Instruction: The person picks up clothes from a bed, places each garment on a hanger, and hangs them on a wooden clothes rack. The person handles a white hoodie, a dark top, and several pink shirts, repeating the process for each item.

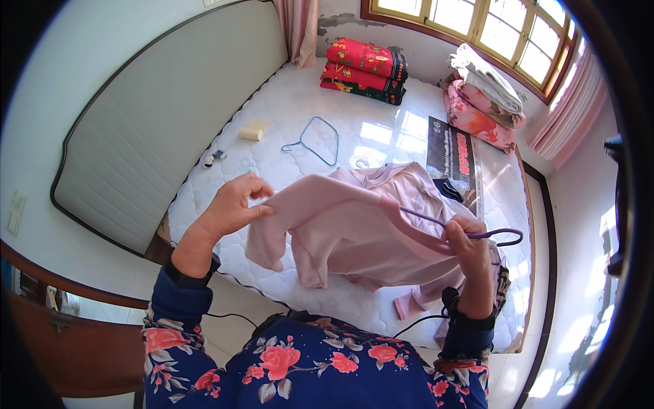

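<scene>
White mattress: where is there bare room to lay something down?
One bare patch lies between the red folded bedding and the blue hanger; another, sunlit, between that hanger and the black printed panel. Nearer, it's crowded: the pink top spreads between left hand and right hand. A floral bedding pile takes up the far right corner.

Hands: two, the left hand and the right hand
Pink garment: one
Hangers: two, a purple hanger and a blue hanger
Mattress: one
Headboard: one
Bedding stacks: two, a red stack and a pink-and-white stack
Cream roll: one
Small objects near the headboard: at least two, too small to identify
Curtains: two, a left curtain and a right curtain
Window: one in view
Printed dark panel: one
Dark cloth: one
</scene>
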The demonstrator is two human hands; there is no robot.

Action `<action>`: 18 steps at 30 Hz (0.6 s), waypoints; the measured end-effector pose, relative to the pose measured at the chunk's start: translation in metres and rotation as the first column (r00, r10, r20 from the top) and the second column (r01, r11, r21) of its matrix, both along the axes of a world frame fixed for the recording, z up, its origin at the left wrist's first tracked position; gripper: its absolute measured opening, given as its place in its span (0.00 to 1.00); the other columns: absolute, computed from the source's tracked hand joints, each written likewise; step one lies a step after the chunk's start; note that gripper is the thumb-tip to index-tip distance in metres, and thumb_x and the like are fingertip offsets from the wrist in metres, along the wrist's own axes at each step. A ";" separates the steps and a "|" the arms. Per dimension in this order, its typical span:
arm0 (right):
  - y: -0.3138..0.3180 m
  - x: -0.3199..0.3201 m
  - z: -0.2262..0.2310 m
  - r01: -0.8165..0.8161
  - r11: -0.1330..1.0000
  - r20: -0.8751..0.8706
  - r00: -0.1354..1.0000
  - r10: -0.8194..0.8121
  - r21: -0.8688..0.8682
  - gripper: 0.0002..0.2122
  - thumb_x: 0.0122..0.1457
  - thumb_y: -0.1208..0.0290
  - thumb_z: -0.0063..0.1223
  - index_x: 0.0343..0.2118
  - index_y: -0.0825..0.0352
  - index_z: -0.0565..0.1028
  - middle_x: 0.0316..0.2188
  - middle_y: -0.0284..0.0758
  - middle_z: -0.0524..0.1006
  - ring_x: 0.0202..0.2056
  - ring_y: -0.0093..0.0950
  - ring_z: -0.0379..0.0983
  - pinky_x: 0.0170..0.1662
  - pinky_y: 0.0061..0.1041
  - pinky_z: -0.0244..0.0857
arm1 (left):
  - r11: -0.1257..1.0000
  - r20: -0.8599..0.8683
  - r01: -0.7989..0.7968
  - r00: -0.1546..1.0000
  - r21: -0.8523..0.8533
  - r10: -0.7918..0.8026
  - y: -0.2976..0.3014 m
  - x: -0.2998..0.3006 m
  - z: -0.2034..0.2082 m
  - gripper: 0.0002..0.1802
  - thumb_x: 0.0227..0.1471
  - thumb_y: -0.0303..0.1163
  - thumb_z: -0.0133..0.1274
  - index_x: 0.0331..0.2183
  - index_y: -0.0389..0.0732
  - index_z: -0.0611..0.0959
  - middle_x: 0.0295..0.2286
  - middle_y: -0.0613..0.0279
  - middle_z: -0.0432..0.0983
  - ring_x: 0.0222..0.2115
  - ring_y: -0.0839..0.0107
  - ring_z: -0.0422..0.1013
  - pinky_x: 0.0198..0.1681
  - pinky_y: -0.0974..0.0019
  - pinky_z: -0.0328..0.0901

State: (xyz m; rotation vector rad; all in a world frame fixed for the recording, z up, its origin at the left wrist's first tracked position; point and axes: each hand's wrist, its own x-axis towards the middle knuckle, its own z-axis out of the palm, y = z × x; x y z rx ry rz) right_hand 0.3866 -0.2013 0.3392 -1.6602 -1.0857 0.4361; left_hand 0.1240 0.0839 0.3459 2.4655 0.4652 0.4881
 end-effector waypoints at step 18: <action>0.045 -0.070 -0.009 0.003 0.978 0.016 1.000 0.001 -0.208 0.11 0.51 0.69 0.48 0.17 0.70 0.71 0.12 0.26 0.65 0.18 0.15 0.58 0.21 0.17 0.52 | 0.826 0.122 0.296 0.955 -0.480 -0.271 -0.011 0.032 -0.044 0.07 0.47 0.28 0.49 0.29 0.35 0.78 0.23 0.68 0.72 0.24 0.81 0.64 0.29 0.78 0.61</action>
